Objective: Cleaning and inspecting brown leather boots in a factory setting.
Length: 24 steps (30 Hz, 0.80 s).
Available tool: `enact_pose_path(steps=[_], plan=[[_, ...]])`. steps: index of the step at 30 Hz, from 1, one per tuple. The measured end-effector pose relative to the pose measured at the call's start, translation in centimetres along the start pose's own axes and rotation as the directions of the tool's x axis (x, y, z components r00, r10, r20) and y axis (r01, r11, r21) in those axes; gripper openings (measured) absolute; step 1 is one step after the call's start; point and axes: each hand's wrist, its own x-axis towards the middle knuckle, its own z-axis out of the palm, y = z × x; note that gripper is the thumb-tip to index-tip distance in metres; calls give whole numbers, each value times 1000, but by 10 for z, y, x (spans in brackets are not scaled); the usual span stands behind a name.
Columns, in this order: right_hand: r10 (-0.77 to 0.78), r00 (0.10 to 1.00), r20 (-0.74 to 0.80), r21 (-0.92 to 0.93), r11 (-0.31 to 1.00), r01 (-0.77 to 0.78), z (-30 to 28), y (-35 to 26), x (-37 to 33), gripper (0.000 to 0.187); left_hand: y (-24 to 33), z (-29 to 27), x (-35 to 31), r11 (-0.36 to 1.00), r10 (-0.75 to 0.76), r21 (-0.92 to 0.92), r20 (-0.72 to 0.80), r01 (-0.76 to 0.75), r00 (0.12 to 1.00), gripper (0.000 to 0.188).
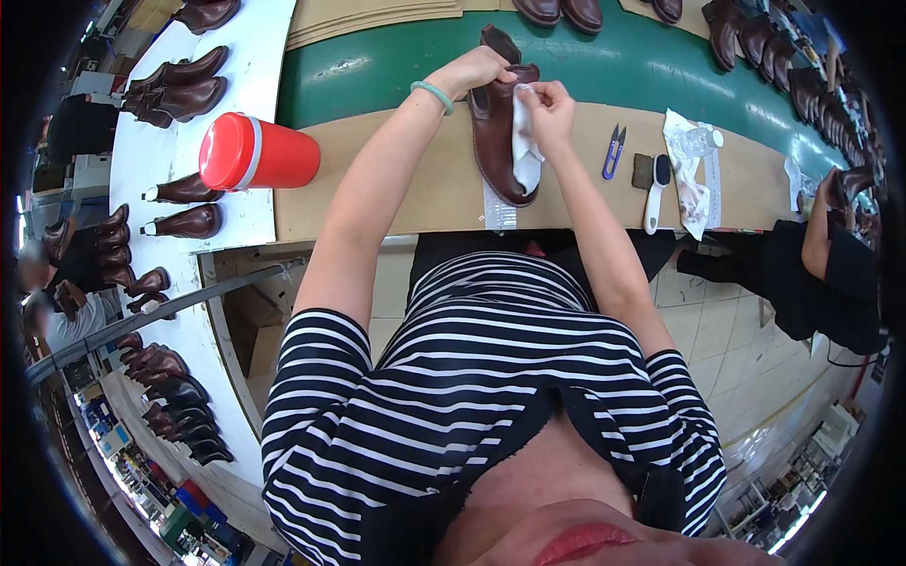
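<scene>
A dark brown leather boot (491, 132) lies over the cardboard in front of me, its toe toward me. My left hand (478, 72) is closed on the boot's upper end, near its opening. Pinched in the fingers of my right hand (551, 109) is a white cloth (526, 151), which hangs along the boot's right side and touches the leather. Part of the boot's side is hidden behind the cloth.
Right of the boot lie purple-handled thread snips (614, 151), a brown pad (643, 172), a white-handled brush (657, 193), a stained cloth (694, 179) and a clear bottle (703, 141). A red jug (260, 153) stands left. Brown shoes (193, 222) line the white table; another person works at right.
</scene>
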Motion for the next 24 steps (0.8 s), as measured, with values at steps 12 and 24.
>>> enact_pose_path(steps=[12,24], plan=[[-367,913,180,-371,834,408,0,-1,6,11,9,-1,0,1000,-11,20,1,11,1000,18],[-472,834,285,-378,744,551,4,3,5,10,5,2,7,1000,27,5,-12,-27,1000,16]])
